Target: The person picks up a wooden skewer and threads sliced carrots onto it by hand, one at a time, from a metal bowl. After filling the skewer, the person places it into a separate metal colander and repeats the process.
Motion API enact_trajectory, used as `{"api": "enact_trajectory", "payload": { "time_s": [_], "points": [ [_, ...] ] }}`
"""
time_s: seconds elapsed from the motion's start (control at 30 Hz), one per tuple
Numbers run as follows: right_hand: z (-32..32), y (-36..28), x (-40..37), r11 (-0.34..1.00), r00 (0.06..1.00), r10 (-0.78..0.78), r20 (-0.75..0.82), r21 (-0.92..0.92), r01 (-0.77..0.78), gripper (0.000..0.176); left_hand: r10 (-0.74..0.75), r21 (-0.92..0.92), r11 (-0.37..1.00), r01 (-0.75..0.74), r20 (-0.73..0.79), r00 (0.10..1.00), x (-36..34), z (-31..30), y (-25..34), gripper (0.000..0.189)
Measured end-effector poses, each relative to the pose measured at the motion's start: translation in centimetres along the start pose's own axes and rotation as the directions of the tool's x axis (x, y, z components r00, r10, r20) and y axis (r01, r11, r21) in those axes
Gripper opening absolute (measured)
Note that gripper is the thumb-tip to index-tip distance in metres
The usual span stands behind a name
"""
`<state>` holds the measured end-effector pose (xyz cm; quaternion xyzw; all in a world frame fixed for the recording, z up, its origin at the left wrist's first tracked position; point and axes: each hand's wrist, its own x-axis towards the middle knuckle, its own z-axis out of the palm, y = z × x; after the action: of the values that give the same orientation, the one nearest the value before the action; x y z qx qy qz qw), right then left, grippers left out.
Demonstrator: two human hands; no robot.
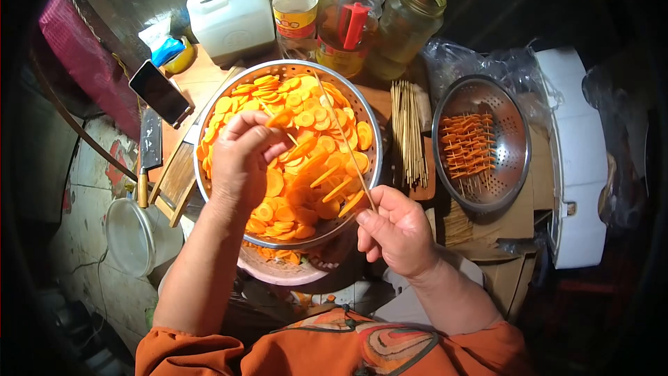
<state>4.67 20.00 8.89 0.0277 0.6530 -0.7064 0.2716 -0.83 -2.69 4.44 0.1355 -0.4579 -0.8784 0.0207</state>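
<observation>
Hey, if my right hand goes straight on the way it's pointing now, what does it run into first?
Probably the heap of round orange carrot slices in the large perforated metal colander: your right hand points up-left along its thin wooden skewer. Height above the heap is unclear.

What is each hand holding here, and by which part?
Left hand pinches a carrot slice by one edge; right hand grips a bamboo skewer near its lower end.
</observation>
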Motion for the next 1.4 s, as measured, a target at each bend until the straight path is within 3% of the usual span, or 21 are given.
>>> {"api": "enact_trajectory", "payload": {
  "time_s": [0.7, 0.9, 0.97, 1.0, 1.03, 1.1, 1.13, 1.2, 1.33, 1.4],
  "points": [
    [0.0, -0.3, 0.2, 0.999, 0.999, 0.016, -0.051, 0.043, -0.014, 0.017, -0.017, 0.111, 0.994, 0.023, -0.053, 0.998, -0.9, 2.2, -0.8, 0.009],
    [-1.0, -0.9, 0.3, 0.99, 0.991, 0.008, -0.133, 0.144, 0.011, 0.018, 0.101, 0.249, 0.965, -0.086, -0.047, 0.994, 0.4, 1.0, -2.7, 0.014],
    [-1.3, -0.9, 0.2, 0.984, 0.987, -0.017, -0.16, 0.175, 0.045, 0.018, 0.081, 0.706, 0.685, -0.182, 0.174, 0.981, 1.0, 0.0, -4.4, 0.011],
    [-1.2, -1.1, 0.1, 0.985, 0.988, -0.012, -0.154, 0.166, 0.038, 0.016, 0.108, 0.796, 0.571, -0.203, 0.173, 0.979, 0.3, 0.5, -5.4, 0.012],
    [-1.1, -1.1, 0.1, 0.985, 0.988, -0.011, -0.157, 0.167, 0.037, 0.016, 0.061, 0.89, 0.331, -0.314, 0.312, 0.948, -0.4, 1.0, -5.4, 0.019],
    [-1.0, -1.1, 0.0, 0.984, 0.99, 0.009, -0.142, 0.179, 0.017, 0.015, -0.076, 0.902, -0.05, -0.429, 0.425, 0.902, -1.2, 1.4, -6.6, 0.022],
    [-1.1, -1.1, 0.1, 0.983, 0.991, 0.017, -0.132, 0.184, 0.008, 0.014, -0.078, 0.901, -0.049, -0.43, 0.426, 0.901, -1.6, 1.9, -7.0, 0.022],
    [-1.2, -1.2, 0.0, 0.984, 0.991, 0.02, -0.133, 0.178, 0.004, 0.014, -0.173, 0.875, -0.247, -0.417, 0.383, 0.907, -2.0, 2.6, -7.5, 0.025],
    [-1.5, -1.1, -0.2, 0.991, 0.992, 0.017, -0.125, 0.136, 0.001, 0.015, -0.003, 0.888, -0.131, -0.441, 0.444, 0.896, -1.2, 2.4, -7.4, 0.02],
    [-1.6, -1.1, -0.3, 0.991, 0.993, 0.02, -0.118, 0.131, -0.005, 0.016, -0.187, 0.969, 0.125, -0.214, 0.235, 0.954, -0.5, 2.7, -5.4, 0.013]
  ]
}}
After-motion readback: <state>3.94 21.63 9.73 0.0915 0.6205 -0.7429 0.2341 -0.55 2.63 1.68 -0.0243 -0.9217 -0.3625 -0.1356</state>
